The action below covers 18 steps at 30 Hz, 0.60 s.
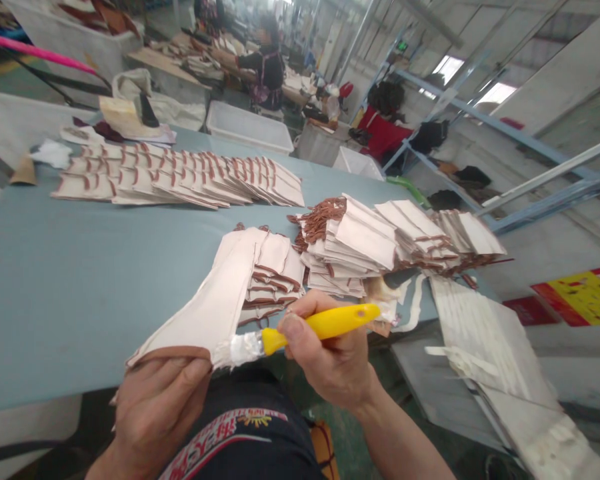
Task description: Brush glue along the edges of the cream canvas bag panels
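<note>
My right hand [327,353] is closed around the yellow handle of a paintbrush [325,323]. White paste coats the bristles, which touch the near corner of a cream fabric or leather piece [200,303] with a brown edge. My left hand [163,400] grips that brown edge at the table's front, its fingers folded over it and the thumb hidden. The far end of the piece lies against a stack of similar cream pieces [275,267] with brown edges.
Overlapping rows of cream pieces [180,177] lie across the back of the blue-grey table [80,267]. More stacks [363,233] stand to the right. A paste-streaked board [490,333] juts out at the right. Behind are a white bin [250,127] and a person [267,70] at another table.
</note>
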Available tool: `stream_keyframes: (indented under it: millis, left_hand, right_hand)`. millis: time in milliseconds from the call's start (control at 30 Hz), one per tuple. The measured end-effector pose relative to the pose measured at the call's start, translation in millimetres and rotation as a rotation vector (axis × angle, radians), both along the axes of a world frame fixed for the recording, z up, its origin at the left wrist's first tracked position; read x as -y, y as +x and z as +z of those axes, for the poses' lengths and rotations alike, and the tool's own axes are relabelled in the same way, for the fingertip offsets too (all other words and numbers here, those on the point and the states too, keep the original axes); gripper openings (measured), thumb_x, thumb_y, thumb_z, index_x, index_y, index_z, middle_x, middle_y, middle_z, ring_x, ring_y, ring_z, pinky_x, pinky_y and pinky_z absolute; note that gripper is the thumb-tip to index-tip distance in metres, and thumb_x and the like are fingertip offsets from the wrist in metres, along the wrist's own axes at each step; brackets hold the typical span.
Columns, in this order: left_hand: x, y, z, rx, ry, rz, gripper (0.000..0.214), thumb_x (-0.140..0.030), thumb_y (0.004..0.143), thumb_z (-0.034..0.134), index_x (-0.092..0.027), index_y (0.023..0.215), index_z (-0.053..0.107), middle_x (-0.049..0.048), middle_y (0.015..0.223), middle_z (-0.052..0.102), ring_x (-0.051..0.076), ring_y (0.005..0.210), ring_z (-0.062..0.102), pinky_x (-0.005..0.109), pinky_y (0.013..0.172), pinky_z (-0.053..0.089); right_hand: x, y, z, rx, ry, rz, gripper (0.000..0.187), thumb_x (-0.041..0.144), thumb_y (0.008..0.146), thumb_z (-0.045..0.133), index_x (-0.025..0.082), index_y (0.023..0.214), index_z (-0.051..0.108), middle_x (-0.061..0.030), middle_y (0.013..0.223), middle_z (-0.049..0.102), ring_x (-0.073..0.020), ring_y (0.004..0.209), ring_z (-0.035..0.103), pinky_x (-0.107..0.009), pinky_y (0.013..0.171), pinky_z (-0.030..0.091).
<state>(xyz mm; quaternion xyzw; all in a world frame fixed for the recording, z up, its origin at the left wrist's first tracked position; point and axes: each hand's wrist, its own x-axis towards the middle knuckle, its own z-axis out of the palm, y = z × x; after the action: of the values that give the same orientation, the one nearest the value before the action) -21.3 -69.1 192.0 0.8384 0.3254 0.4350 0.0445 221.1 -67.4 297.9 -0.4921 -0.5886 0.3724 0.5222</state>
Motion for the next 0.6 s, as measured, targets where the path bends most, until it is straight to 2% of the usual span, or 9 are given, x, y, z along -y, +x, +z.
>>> stream_keyframes:
  millis: [167, 333, 467, 600]
  left_hand:
    - [5.0, 3.7, -1.7, -0.004, -0.054, 0.070, 0.033, 0.003, 0.097, 0.060, -0.026, 0.104, 0.074, 0.0021, 0.084, 0.084, 0.020, 0.083, 0.082, 0.031, 0.082, 0.052]
    - [10.5, 7.4, -1.6, 0.044, -0.100, 0.078, 0.034, 0.004, 0.097, 0.061, -0.027, 0.102, 0.074, 0.0018, 0.086, 0.084, 0.021, 0.085, 0.080, 0.032, 0.085, 0.050]
    - [11.1, 5.9, -5.6, 0.022, -0.069, 0.073, 0.034, 0.004, 0.097, 0.062, -0.026, 0.105, 0.075, 0.0025, 0.088, 0.084, 0.020, 0.080, 0.077, 0.033, 0.080, 0.047]
    - [9.9, 7.8, -13.1, 0.001, 0.047, 0.047, 0.026, 0.002, 0.100, 0.060, -0.020, 0.104, 0.072, 0.0035, 0.085, 0.081, 0.020, 0.082, 0.078, 0.033, 0.079, 0.049]
  right_hand:
    - [-1.8, 3.0, 2.2, -0.010, 0.035, -0.088, 0.021, 0.032, 0.096, 0.072, 0.022, 0.079, 0.065, 0.0062, 0.055, 0.057, -0.0091, 0.045, 0.049, -0.018, 0.042, 0.040]
    - [-5.1, -1.3, 5.2, 0.019, 0.016, -0.036, 0.019, 0.031, 0.093, 0.072, 0.022, 0.078, 0.066, 0.0057, 0.056, 0.060, -0.0093, 0.045, 0.051, -0.019, 0.043, 0.043]
    - [-13.0, 2.8, 5.4, 0.104, 0.040, -0.103, 0.019, 0.029, 0.092, 0.069, 0.022, 0.075, 0.066, 0.0059, 0.053, 0.059, -0.0092, 0.044, 0.051, -0.019, 0.043, 0.041]
    - [-18.2, 6.9, 10.7, 0.088, 0.054, -0.124, 0.019, 0.031, 0.093, 0.069, 0.022, 0.076, 0.065, 0.0067, 0.052, 0.058, -0.0095, 0.044, 0.050, -0.019, 0.042, 0.040]
